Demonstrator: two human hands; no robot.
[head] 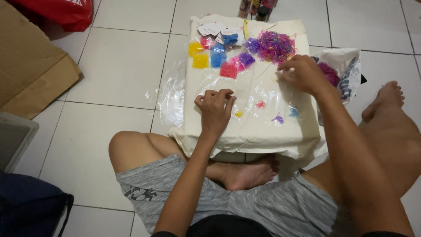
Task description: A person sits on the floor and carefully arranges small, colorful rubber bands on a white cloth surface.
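Head view, looking down: a low cream-cloth-covered surface (263, 131) is seen at centre frame, set on a white tiled floor (118, 70), with crossed bare legs in grey shorts (263, 206) at the bottom. The left hand (215, 107) is held over the middle of the cloth, its fingers curled inward and the fingertips pressed close together; whether anything small is pinched there cannot be told. A tiny yellow clump of bands (238, 113) is seen just beside it on the lower right. The right hand (302, 72) is placed at the upper right of the cloth, fingers bent and bunched at the edge of a loose pile of pink and purple elastic bands (275, 46); what is gripped, if anything, is hidden. Small filled packets are laid in a row at the top of the cloth: yellow packets (198, 55), blue packets (218, 55), a pink packet (228, 70) and a purple packet (246, 59). Small clumps of pink (261, 104), purple (278, 118) and blue (293, 112) bands are scattered between the hands, lower right. Clear plastic sheeting (173, 94) is noted at the cloth's left edge, a white plastic bag (346, 70) at the right, a brown cardboard piece (26, 70) at upper left.
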